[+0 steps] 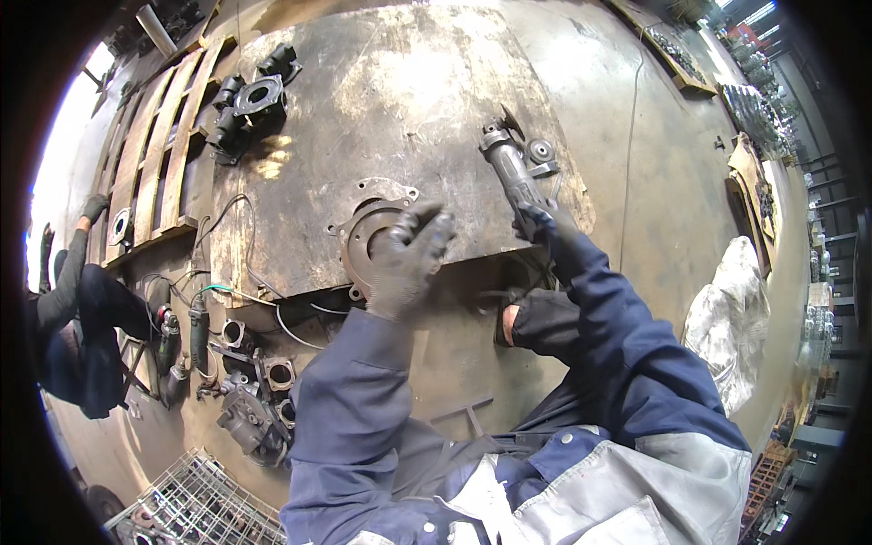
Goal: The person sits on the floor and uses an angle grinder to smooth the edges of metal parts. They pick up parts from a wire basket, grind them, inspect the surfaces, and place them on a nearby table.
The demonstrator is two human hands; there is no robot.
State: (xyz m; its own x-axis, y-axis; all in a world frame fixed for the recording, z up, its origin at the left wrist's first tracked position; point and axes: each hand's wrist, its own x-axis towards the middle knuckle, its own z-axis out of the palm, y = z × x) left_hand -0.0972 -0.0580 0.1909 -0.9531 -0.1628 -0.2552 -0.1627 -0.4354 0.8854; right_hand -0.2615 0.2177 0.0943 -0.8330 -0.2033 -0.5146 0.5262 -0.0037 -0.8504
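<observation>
A grey cast metal flange (358, 243), ring-shaped with bolt-hole ears, lies flat on the worn board near its front edge. My left hand (409, 259), in a dark dirty glove, is over its right side and hides part of the ring. The fingers of that hand are loosely bent and slightly apart, and I see nothing held in them. Farther right, my gloved right hand (549, 223) grips the rear of an angle grinder (510, 168). The grinder's head and disc point away from me, beside a small round metal fitting (541, 153) on the board.
Dark cast housings (259, 95) sit at the board's (409, 118) far left corner. Beside it stands a wooden pallet (159, 145). Cables, grinders and castings (254, 422) lie at left, near another person (86, 318). A wire basket (195, 500) is at lower left; white cloth (729, 327) lies right.
</observation>
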